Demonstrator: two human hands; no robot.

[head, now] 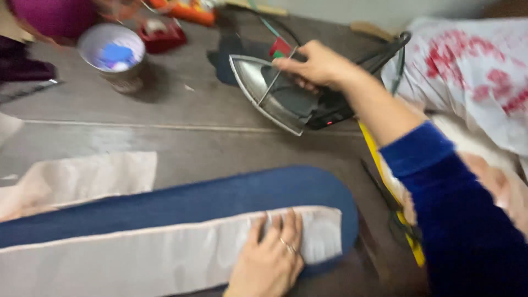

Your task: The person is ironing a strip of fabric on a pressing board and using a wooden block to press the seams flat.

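Observation:
My right hand (319, 66) grips the handle of a black clothes iron (286, 99) that rests tilted on the grey floor, its shiny soleplate facing left. My left hand (269, 258) lies flat, fingers spread, on a pale cream strip of cloth (137, 258). That strip is laid along a dark blue padded board (220, 195) in the foreground. A ring shows on one finger of the left hand. My right arm wears a blue velvet sleeve (456, 220).
A round cup (113, 55) with blue bits stands at the upper left, next to a red object (162, 36). White cloth with red print (473, 66) lies at the right. More pale cloth (82, 179) lies left of the board. A yellow ruler (385, 181) and scissors (393, 212) lie at right.

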